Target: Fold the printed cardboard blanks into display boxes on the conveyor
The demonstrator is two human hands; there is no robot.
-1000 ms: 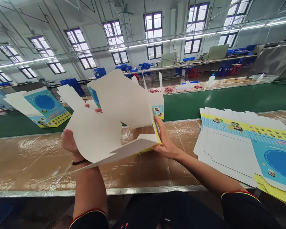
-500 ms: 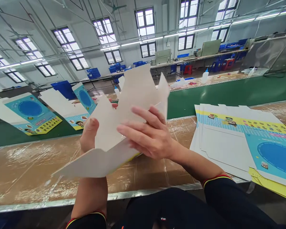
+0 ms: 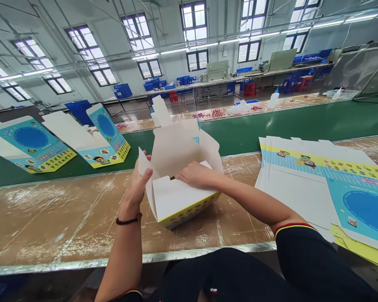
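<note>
In front of me a part-folded cardboard box (image 3: pixel 182 188) sits on the brown table, white inside, with a yellow and blue printed front. Its tall white back panel stands up, and a wide white flap lies folded inward at the near side. My left hand (image 3: pixel 137 184) grips the left side panel, thumb on the inner face and fingers behind it. My right hand (image 3: pixel 197 174) reaches inside from the right, fingers bent together and pressing at the edge of the folded flap. Its fingertips are partly hidden in the gap there.
At the right lies a stack of flat printed cardboard sheets (image 3: pixel 302 188). Two folded boxes, a left one (image 3: pixel 34 142) and a nearer one (image 3: pixel 103 138), stand on the green belt (image 3: pixel 239 138). Beyond it are a glue bottle (image 3: pixel 274 100) and small red pieces (image 3: pixel 217 113).
The cardboard has come down from the air onto the table and now has a box shape. The near flap is folded in. My right hand has moved from the outer panel into the box.
</note>
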